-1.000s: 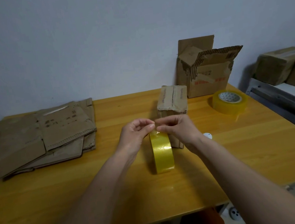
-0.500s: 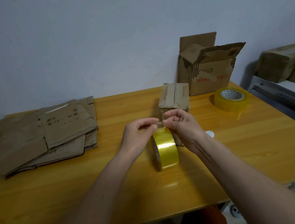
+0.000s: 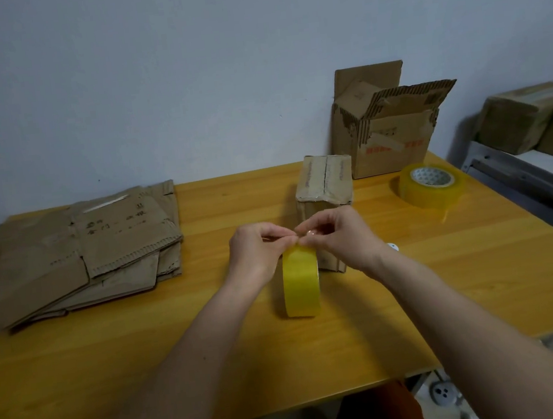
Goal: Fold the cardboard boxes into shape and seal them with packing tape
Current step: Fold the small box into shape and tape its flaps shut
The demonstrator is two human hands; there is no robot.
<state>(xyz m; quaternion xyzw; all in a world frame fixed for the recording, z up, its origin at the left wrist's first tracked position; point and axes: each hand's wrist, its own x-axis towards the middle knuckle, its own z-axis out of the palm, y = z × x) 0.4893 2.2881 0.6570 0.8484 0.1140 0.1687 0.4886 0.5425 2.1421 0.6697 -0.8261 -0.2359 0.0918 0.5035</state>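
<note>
A roll of yellow tape stands on its edge on the wooden table, near the middle and a little toward the near side. Both hands meet at the top of the roll: the left hand comes in from the left and the right hand from the right, and the fingers of each are curled and pinch at the top of the tape — the fingertips of the two hands touch or nearly touch there. Whether a loose end of tape is lifted cannot be told. Just behind the roll and the right hand stands a small closed cardboard box, its top flaps meeting in a seam. Farther back on the right, against the wall, an open box stands with its flaps up and torn. To the right of the small box a second, paler roll of tape lies flat on the table. On the far left lies a stack of flattened boxes. Beyond the table's right edge, more brown boxes rest on a grey shelf.
</note>
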